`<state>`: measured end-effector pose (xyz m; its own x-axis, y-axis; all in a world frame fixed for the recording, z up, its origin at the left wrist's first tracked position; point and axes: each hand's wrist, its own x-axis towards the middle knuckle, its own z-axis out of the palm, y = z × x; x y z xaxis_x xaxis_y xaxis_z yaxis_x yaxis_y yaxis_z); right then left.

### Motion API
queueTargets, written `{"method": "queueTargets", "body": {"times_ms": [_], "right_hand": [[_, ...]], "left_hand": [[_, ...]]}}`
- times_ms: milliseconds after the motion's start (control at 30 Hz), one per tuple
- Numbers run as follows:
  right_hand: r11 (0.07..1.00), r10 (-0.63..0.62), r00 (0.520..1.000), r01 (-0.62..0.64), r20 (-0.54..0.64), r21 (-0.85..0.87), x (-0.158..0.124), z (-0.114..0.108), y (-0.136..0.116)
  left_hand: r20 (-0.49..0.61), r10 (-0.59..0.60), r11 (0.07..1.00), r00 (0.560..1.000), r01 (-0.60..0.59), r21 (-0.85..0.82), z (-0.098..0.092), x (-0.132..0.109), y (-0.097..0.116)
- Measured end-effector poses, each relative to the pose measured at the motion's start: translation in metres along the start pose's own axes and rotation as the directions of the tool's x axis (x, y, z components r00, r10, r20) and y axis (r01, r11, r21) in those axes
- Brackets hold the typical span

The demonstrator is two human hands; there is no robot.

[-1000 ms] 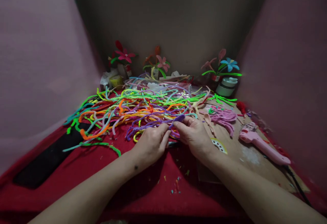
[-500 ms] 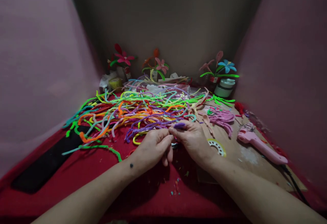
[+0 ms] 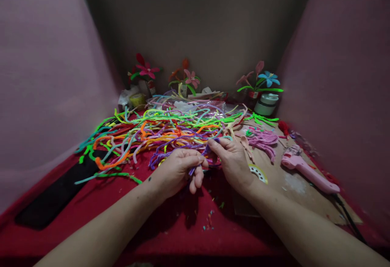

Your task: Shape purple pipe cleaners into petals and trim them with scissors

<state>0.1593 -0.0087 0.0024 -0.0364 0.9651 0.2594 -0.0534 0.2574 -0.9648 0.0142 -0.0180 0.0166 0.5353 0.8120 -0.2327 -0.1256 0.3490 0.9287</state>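
My left hand [image 3: 179,169] and my right hand [image 3: 232,159] meet over the red cloth [image 3: 170,222], both pinched on one purple pipe cleaner [image 3: 204,153]. The strand runs from my right fingertips down through my left fist. Just beyond the hands lies a tangled heap of pipe cleaners [image 3: 158,131] in green, orange, purple, yellow and teal. Both hands are closed.
A pink glue gun [image 3: 307,169] and a bunch of pink pipe cleaner pieces [image 3: 265,139] lie on a brown board [image 3: 292,190] at right. A tape roll [image 3: 258,173] sits by my right wrist. Pipe-cleaner flowers [image 3: 189,78] and a white jar [image 3: 267,104] stand at the back wall. A black strip [image 3: 57,194] lies left.
My left hand has pulled back toward me and curled into a fist round the purple pipe cleaner, which now runs steeply down; my right hand stays pinched on its upper end.
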Motion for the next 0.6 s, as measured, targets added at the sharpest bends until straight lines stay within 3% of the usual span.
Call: {"method": "queueTargets", "body": {"times_ms": [367, 600], "right_hand": [[0.946, 0.156, 0.987, -0.139, -0.034, 0.292, 0.009, -0.004, -0.001], [0.948, 0.205, 0.975, -0.22, 0.089, 0.231, 0.007, -0.001, 0.002]], "left_hand": [[-0.014, 0.04, 0.995, 0.999, -0.041, -0.086, -0.011, 0.003, -0.003], [0.006, -0.007, 1.0, 1.0, 0.007, -0.022, -0.009, 0.005, -0.004]]}}
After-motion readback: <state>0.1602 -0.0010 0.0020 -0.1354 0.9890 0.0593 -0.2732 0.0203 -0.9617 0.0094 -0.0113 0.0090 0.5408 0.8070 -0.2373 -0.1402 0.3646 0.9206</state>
